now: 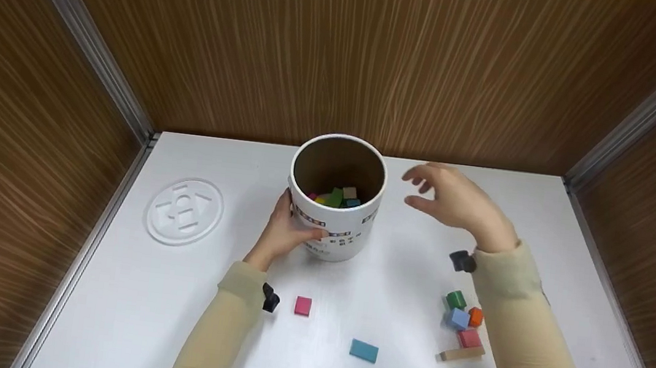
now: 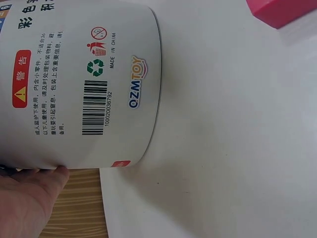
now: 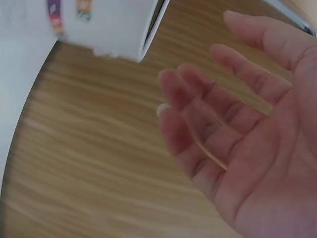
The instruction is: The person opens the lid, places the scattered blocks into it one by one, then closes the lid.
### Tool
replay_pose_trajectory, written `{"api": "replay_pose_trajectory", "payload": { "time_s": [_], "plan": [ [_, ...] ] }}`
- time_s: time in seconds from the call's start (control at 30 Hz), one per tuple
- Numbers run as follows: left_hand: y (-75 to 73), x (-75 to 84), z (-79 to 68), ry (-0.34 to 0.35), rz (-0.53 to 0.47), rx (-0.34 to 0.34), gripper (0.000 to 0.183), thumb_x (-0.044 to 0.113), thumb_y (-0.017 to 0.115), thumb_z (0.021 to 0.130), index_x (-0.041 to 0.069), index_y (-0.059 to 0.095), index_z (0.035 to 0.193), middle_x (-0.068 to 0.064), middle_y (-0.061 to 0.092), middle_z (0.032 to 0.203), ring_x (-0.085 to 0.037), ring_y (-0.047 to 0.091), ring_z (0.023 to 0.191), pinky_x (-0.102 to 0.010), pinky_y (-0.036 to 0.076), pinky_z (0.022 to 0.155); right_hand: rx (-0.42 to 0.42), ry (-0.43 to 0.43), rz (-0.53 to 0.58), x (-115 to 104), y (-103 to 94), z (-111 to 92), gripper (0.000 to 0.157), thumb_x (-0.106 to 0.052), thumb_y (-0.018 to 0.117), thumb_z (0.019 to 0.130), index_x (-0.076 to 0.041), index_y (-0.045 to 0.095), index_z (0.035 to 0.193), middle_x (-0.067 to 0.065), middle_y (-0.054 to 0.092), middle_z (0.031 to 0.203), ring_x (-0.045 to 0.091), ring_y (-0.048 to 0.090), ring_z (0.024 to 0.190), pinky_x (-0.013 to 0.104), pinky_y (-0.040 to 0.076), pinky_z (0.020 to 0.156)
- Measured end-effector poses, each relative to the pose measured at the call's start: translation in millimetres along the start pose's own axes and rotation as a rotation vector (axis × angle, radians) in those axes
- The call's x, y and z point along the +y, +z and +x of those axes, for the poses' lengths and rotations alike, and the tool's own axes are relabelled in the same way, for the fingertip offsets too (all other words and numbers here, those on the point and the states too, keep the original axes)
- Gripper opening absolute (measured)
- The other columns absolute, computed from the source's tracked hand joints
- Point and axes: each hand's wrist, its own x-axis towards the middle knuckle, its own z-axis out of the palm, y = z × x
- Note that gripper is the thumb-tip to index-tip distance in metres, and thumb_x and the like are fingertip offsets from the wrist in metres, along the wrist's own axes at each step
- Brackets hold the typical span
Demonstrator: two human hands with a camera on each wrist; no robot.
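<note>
A white printed cardboard canister (image 1: 335, 228) stands upright at the back middle of the table, its mouth open. Several toy blocks (image 1: 335, 198) in different colours lie at its bottom. My left hand (image 1: 285, 231) holds the canister from the left, thumb across the front and fingers round the far side. In the left wrist view, fingertips press on the canister wall (image 2: 121, 79), beside its barcode and OZMTOY label. To the right of the rim, in the air, is my right hand (image 1: 453, 199), fingers loosely bent and apart, with a bare palm (image 3: 272, 163) in its wrist view.
A white round plate with shaped recesses (image 1: 184, 212) lies at the left. In front of the canister are a pink block (image 1: 303, 306) and a teal block (image 1: 364, 351). Near the right forearm sit several blocks, among them a blue one (image 1: 459, 319). Wood-grain walls (image 1: 355, 57) enclose the table.
</note>
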Motion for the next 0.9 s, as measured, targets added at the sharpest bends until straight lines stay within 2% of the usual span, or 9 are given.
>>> {"api": "replay_pose_trajectory", "payload": {
  "time_s": [0.3,0.63,0.9],
  "plan": [
    [-1.9,0.1,-1.0,-0.006,0.015,0.001,0.135,0.056,0.09,0.059,0.02,0.006,0.158,-0.004,0.017,0.161,-0.024,0.018,0.147,-0.047,0.02,0.118,-0.047,0.125,0.025,44.8,13.3,-40.5,0.04,-0.015,0.071,0.091,-0.001,0.059,0.128,0.017,0.061,0.119,0.035,0.059,0.105,0.052,0.052,0.087],
    [-1.3,-1.0,-1.1,0.005,-0.021,0.002,0.134,0.053,0.091,0.058,0.02,0.008,0.158,-0.003,0.018,0.161,-0.023,0.018,0.147,-0.044,0.019,0.119,-0.061,0.227,0.072,91.2,46.6,-81.2,0.041,-0.009,0.072,0.089,0.003,0.058,0.126,0.022,0.061,0.115,0.038,0.059,0.103,0.054,0.054,0.084],
    [-1.9,-0.7,-2.0,-0.006,-0.036,0.003,0.134,0.052,0.091,0.059,0.021,0.008,0.158,-0.001,0.018,0.161,-0.021,0.017,0.147,-0.043,0.018,0.119,-0.136,0.321,0.116,118.2,76.8,-104.4,0.039,-0.01,0.071,0.09,0.005,0.058,0.123,0.023,0.061,0.107,0.036,0.062,0.094,0.051,0.056,0.077]
  ]
}}
